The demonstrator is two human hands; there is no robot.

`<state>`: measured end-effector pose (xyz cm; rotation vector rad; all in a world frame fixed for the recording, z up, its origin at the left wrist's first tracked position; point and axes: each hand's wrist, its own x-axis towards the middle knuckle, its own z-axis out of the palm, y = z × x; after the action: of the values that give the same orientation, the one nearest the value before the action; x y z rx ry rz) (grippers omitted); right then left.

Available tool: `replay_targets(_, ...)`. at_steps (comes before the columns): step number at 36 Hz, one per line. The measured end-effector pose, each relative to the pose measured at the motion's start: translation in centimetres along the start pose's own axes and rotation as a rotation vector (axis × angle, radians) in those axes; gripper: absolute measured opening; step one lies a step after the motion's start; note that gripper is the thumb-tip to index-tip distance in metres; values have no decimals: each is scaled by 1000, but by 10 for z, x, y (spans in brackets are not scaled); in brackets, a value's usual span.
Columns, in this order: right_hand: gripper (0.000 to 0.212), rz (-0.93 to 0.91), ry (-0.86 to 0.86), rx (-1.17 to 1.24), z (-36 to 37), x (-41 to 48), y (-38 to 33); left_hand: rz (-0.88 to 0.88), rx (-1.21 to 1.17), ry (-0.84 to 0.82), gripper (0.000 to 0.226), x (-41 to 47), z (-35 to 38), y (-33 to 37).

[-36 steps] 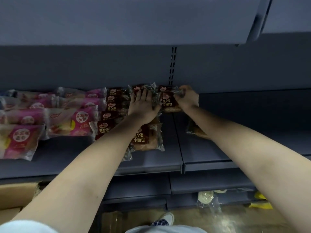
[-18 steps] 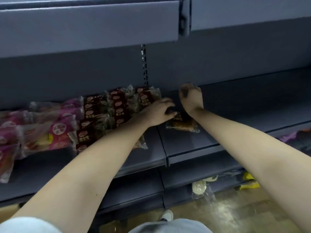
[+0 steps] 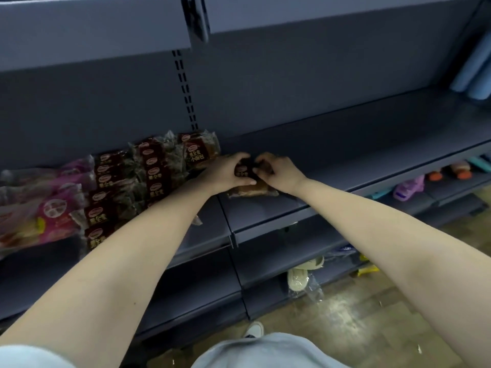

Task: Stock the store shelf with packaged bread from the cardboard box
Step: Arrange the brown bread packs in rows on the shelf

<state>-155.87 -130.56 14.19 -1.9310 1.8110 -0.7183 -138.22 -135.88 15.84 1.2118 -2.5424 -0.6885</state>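
Head view. Gripped by left hand and right hand, fingers curled round its far end: one pack, lying on the shelf just right of the joint. Partly done, by the look of it: brown packs already laid in three overlapping rows to the left, pink packs beyond, a long bare stretch rightward left to fill. Counted: two hands, one held pack, roughly ten stocked brown ones; pink ones too blurred to number. No box in sight.
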Motion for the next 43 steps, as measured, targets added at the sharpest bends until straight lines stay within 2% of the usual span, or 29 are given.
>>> replay_targets(5,28,73,109,157,-5,4,-9,9,-25,142,52,-6,-4,3)
replay_targets(9,29,263,252,390,-5,11,-14,-52,-132,270,26,-11,-16,-5)
replay_targets(13,42,357,263,659,-2,17,-21,-109,-291,367,18,-20,-30,-11)
replay_targets(16,32,345,179,747,1,17,-30,-165,-432,449,19,-27,-39,-15)
replay_targets(22,12,292,186,772,3,23,-60,-214,-356,599,12,-41,-50,-19)
replay_targets(25,21,329,225,635,17,34,-63,-208,-232,565,15,-47,-48,-24)
replay_targets(28,22,327,265,613,26,34,-71,-213,-39,529,25,-54,-47,-30)
replay_targets(33,29,376,340,579,29,39,-71,-451,352,323,61,-71,-44,-35)
replay_targets(36,28,390,363,543,32,44,-71,-542,385,228,78,-81,-32,-48)
replay_targets(43,30,396,333,522,42,56,-81,-541,393,197,81,-83,-26,-58)
